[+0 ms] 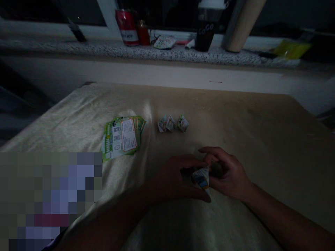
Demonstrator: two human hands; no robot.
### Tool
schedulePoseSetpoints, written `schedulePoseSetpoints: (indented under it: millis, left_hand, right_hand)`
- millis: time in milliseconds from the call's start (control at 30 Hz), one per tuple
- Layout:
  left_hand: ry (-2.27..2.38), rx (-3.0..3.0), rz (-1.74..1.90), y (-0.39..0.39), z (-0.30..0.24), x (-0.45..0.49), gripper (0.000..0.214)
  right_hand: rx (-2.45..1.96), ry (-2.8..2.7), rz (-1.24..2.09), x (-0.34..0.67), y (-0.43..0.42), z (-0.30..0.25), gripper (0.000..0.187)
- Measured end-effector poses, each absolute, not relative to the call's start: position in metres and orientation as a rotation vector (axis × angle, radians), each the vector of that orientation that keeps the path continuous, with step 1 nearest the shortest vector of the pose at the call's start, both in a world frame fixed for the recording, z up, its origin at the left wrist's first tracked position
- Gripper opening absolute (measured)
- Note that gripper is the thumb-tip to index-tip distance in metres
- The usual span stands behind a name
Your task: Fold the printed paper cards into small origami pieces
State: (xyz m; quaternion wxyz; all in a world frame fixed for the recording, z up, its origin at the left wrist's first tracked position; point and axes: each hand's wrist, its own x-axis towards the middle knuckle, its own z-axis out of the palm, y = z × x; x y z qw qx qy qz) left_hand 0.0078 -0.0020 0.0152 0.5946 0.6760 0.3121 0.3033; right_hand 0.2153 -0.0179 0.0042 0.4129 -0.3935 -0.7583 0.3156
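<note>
My left hand point(172, 179) and my right hand point(227, 174) meet low in the middle of the view, both pinching a small folded piece of printed paper point(201, 179) between their fingers. Farther up on the cloth-covered table point(248, 132) lie three small folded paper pieces point(172, 123) in a row. To the left of them rests a stack of green and white printed leaflets point(122, 137), fanned slightly.
A stone sill point(157, 52) runs along the back with a red can point(127, 27), a small red bottle point(143, 33), a dark cup point(206, 28), a cardboard tube point(242, 24) and a yellow-green packet point(291, 48). A blurred patch covers the lower left.
</note>
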Motion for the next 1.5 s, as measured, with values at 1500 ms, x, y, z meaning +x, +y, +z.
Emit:
schedulePoseSetpoints:
  millis: [1500]
  left_hand:
    - [0.797,1.844,0.591,-0.0100,0.0181,0.0104,0.029]
  right_hand:
    - [-0.972,-1.897,0.904,0.2100,-0.0156,-0.0019,0.058]
